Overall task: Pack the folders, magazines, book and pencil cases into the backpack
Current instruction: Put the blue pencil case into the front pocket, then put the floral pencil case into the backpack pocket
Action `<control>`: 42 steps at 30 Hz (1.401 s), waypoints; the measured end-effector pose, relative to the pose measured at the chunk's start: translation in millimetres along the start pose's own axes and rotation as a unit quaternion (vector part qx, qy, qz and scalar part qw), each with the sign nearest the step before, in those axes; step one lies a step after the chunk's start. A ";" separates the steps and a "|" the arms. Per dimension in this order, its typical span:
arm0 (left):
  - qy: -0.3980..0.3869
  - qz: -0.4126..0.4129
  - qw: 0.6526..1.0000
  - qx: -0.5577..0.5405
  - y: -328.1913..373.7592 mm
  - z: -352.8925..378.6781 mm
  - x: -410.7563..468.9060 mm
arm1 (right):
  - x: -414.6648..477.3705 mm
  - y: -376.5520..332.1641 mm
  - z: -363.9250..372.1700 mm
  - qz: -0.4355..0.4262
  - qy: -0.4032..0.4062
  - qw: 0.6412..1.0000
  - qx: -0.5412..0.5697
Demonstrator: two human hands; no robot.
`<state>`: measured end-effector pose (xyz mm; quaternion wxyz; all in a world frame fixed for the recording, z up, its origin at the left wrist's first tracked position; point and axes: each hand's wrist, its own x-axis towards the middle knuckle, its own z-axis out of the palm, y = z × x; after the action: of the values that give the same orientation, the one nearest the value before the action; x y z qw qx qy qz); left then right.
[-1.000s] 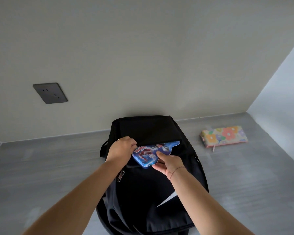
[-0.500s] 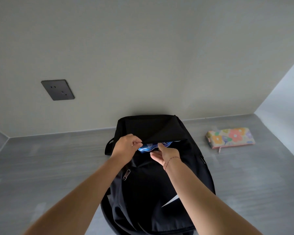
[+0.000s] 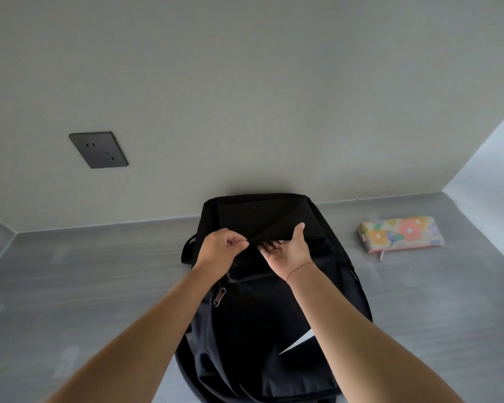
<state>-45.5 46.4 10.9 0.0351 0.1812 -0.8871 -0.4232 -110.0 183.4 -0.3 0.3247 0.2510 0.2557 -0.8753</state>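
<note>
A black backpack (image 3: 274, 315) lies on the grey surface with its top against the wall. My left hand (image 3: 220, 250) pinches the fabric edge of its upper pocket opening. My right hand (image 3: 288, 248) is at the same opening: its thumb lies on top of the pocket flap and its curled fingers sit under the flap's edge. The blue pencil case is out of sight inside the pocket. A floral pencil case (image 3: 402, 234) lies flat on the surface to the right of the backpack, apart from both hands.
The grey surface (image 3: 99, 286) meets a beige wall behind the backpack, with a dark socket plate (image 3: 98, 149) on the wall at the left. A pale side wall (image 3: 492, 175) closes the right. A metal zip pull (image 3: 219, 296) hangs on the backpack's left side.
The blue pencil case went from half out of the pocket to fully inside. My right hand followed it in and now holds the flap. My left hand kept pinching the pocket edge.
</note>
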 end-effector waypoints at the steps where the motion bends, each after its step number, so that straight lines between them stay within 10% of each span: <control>1: -0.002 -0.001 1.000 0.001 -0.5 0.9 0.1 | 0.5 -3.8 -1.5 0.006 -0.003 1.000 -0.005; 8: -0.005 0.008 1.000 -0.027 12.0 19.2 2.4 | -21.2 -40.8 -42.9 0.024 -0.013 0.987 -0.156; 22: -0.142 0.053 0.988 -0.042 126.1 176.1 51.9 | -23.2 -223.8 -168.2 -0.262 0.262 0.859 -0.353; 27: -0.174 -0.014 0.984 -0.042 137.8 231.7 74.9 | -7.7 -276.7 -195.9 -0.295 0.284 0.807 -0.426; 42: -0.205 -0.198 0.928 -0.239 128.7 314.3 111.0 | 40.9 -328.7 -239.7 -0.249 0.323 0.794 -0.451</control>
<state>-254.2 313.5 -101.9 -0.1899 0.2488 -0.6934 -0.6491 -300.7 528.3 -109.7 0.0709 0.2719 0.7649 -0.5796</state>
